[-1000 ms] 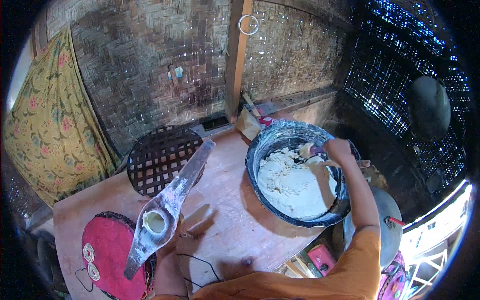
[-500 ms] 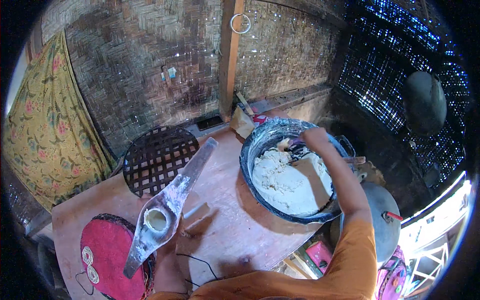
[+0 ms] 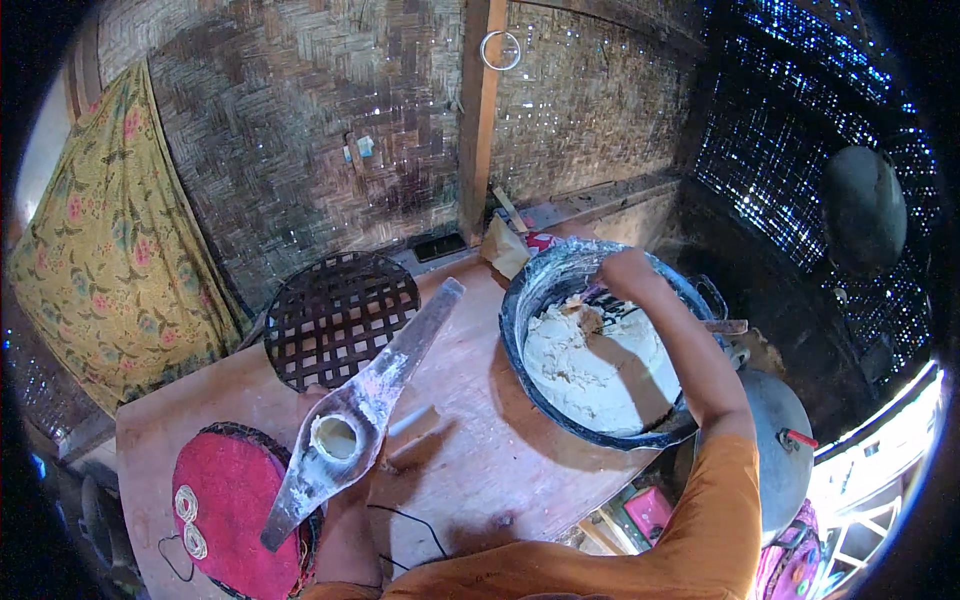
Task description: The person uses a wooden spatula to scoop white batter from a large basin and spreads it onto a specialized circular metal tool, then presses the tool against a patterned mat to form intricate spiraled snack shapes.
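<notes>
My left hand (image 3: 318,398) is mostly hidden behind a long, two-handled hand press (image 3: 372,392), fingers wrapped round it. White flour smears the press, and the round hole in its middle holds pale dough. On the right, my right hand (image 3: 628,275) reaches into a large dark basin (image 3: 512,345) and is closed over the far part of the white dough (image 3: 590,370). Something purple shows under its fingers, too hidden to name. Beside the hand the dough is broken up, with a brownish hollow.
A round black lattice tray (image 3: 335,320) lies behind the press on the table (image 3: 450,480). Left of the press, two pale coiled strands (image 3: 188,505) rest on a round red-covered tray (image 3: 235,490). A large grey lid (image 3: 775,440) stands right of the basin, near my right arm.
The whole view has shifted slightly, so things appear further right. My right hand has stayed in the basin, working the dough, where a brownish hollow now shows. My left hand still holds the press.
</notes>
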`<state>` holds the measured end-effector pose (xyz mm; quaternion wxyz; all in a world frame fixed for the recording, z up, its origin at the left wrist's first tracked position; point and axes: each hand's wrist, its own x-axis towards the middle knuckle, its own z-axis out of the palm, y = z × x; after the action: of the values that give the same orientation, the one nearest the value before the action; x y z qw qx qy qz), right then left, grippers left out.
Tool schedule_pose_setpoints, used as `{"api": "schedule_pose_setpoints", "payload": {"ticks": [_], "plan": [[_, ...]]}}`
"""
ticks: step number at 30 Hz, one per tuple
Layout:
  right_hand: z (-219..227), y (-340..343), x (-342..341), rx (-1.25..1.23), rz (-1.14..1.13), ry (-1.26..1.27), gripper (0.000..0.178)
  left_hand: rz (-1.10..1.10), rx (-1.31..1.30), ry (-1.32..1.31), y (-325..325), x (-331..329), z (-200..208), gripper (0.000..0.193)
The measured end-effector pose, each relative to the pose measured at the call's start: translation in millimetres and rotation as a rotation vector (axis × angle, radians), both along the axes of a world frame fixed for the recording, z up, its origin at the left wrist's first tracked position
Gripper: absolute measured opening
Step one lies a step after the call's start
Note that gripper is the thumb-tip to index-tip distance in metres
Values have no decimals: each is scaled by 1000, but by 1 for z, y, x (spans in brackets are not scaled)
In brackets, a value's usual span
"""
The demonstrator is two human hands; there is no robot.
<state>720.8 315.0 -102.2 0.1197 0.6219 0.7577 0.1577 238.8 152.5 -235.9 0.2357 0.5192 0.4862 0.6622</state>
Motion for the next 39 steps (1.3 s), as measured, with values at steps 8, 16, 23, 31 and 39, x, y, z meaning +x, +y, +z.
{"api": "schedule_pose_setpoints", "payload": {"ticks": [8, 16, 23, 31, 39], "plan": [[-28, 13, -9, 31, 72, -29, 13, 6, 8, 13, -4, -5, 6, 38], [-5, -13, -53, 91, 217, 7, 18, -21, 15, -1, -2, 0, 5, 39], [23, -22, -45, -23, 202, 142, 15, -9, 30, 9, -6, 1, 9, 39], [13, -18, -53, 29, 117, 68, 14, 12, 20, 24, -9, -4, 12, 39], [-1, 4, -44, 89, 61, 1, 19, -3, 16, 21, -1, 0, 13, 40]]}}
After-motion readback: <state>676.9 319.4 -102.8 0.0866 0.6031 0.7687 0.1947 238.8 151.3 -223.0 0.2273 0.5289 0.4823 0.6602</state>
